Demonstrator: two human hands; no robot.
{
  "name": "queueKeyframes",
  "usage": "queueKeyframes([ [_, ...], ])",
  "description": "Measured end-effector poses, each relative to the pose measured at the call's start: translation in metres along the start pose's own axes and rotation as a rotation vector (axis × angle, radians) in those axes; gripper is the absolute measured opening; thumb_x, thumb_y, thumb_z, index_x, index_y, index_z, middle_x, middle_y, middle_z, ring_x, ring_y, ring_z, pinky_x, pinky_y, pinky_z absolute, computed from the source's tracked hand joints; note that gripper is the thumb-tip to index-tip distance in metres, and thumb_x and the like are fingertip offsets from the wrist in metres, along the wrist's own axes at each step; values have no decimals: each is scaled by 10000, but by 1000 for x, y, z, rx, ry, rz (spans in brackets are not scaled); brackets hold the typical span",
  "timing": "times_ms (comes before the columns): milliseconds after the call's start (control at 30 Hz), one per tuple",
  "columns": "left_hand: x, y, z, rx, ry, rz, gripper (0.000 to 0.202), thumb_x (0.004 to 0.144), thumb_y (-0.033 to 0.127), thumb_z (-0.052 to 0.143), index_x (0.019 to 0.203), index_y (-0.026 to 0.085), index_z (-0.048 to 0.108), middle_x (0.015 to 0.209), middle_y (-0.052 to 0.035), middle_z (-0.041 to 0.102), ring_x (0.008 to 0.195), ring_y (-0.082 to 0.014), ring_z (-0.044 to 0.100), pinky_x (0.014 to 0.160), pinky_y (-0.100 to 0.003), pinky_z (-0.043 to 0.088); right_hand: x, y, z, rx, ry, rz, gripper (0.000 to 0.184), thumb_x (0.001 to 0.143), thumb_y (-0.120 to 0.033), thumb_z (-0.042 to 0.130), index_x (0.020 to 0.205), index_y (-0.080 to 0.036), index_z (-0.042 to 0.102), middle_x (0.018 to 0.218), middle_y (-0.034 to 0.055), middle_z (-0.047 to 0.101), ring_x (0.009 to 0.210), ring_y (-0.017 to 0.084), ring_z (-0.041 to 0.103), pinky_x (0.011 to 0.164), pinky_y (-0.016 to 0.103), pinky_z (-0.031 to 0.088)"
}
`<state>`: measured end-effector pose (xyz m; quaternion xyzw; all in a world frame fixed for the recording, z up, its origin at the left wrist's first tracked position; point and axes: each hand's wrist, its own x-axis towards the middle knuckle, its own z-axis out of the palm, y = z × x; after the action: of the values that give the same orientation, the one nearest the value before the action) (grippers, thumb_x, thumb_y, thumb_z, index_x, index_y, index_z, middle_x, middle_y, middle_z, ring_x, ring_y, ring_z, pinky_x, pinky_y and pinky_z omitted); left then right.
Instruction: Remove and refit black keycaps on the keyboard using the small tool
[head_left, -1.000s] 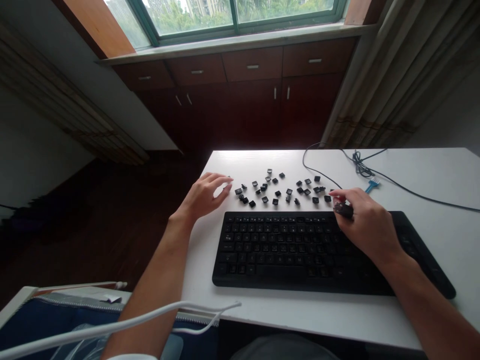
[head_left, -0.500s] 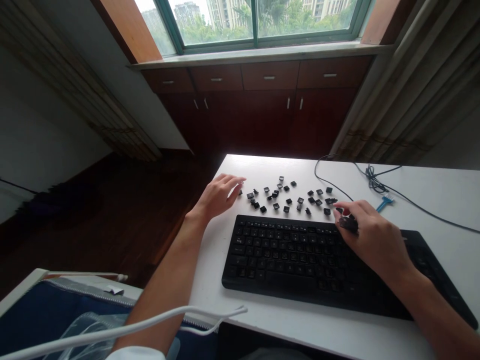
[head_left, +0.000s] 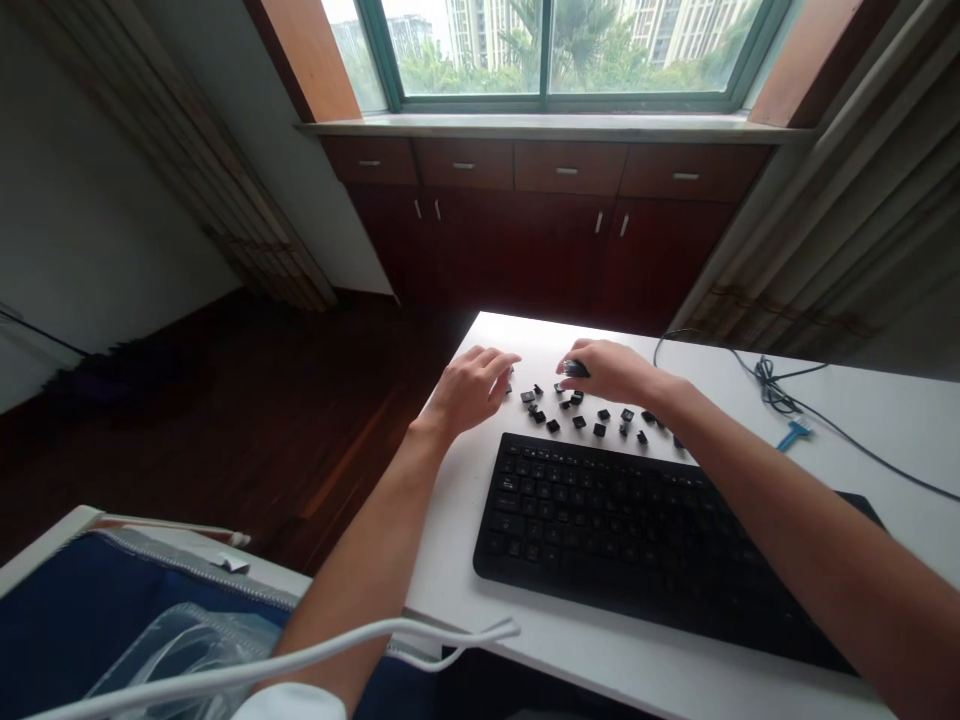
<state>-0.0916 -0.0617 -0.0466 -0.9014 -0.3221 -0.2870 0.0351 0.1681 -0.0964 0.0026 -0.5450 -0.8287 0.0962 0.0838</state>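
At the table's left edge, my left hand (head_left: 472,388) is open, its fingers stretched out beside the leftmost loose black keycaps (head_left: 528,397). My right hand (head_left: 611,372) reaches across the keyboard and is closed around a small dark object (head_left: 576,368) whose kind I cannot make out. Its fingertips are over the back of the scattered keycaps, close to one of them. Below both hands lies a black keyboard (head_left: 585,555), with my right forearm covering part of its right side. Some of its key positions look bare.
A blue comb-like tool (head_left: 795,434) lies right of the keycaps on the white table (head_left: 900,440). Behind it is a bundled black cable (head_left: 772,380). A white cable (head_left: 405,628) crosses the near left, over a blue fabric container (head_left: 45,610). Wooden cabinets (head_left: 517,240) stand beyond.
My right hand has moved left and away from me, from above the keyboard's right part to the keycaps, still holding the dark object. My left hand stays beside the keycaps. The view has shifted slightly.
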Motion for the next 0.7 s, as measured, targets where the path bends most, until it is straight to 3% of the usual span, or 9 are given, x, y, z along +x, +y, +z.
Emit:
queueKeyframes([
  [200, 1, 0, -2, 9, 9, -13, 317, 976, 144, 458, 1232, 215, 631, 1092, -68, 711, 1009, -241, 626, 845, -395, 541, 20, 0, 0, -34, -109, -49, 253, 812, -452, 742, 949, -243, 784, 972, 65, 737, 799, 215, 657, 631, 302, 457],
  [367, 0, 1, 2, -5, -3, 5, 314, 978, 155, 461, 1235, 210, 632, 1076, -67, 714, 983, -244, 623, 833, -401, 532, 4, -6, -6, -28, -20, -29, 251, 905, -390, 637, 1036, -217, 763, 1059, 94, 739, 883, 243, 673, 721, 332, 493],
  [500, 0, 4, 4, -34, -13, 19, 302, 988, 181, 458, 1232, 213, 632, 1083, -75, 710, 1000, -249, 621, 831, -405, 531, -49, -19, -16, -14, 99, 18, 344, 927, -191, 528, 1239, -232, 667, 1232, 86, 696, 1028, 258, 669, 855, 364, 509],
  [633, 4, 10, 2, -63, -25, 37, 288, 998, 206, 458, 1228, 217, 632, 1088, -78, 708, 1010, -250, 624, 810, -399, 540, -136, -36, -12, 76, 205, 68, 494, 875, -58, 474, 1320, -248, 575, 1229, 70, 679, 1000, 225, 689, 815, 348, 559],
  [700, 6, 19, -2, -84, -37, 58, 280, 1006, 223, 464, 1231, 219, 631, 1113, -75, 705, 1030, -244, 623, 832, -397, 544, -181, -43, 0, 97, 353, 97, 496, 886, -61, 476, 1334, -257, 558, 1228, 79, 669, 1005, 224, 688, 828, 359, 576],
])
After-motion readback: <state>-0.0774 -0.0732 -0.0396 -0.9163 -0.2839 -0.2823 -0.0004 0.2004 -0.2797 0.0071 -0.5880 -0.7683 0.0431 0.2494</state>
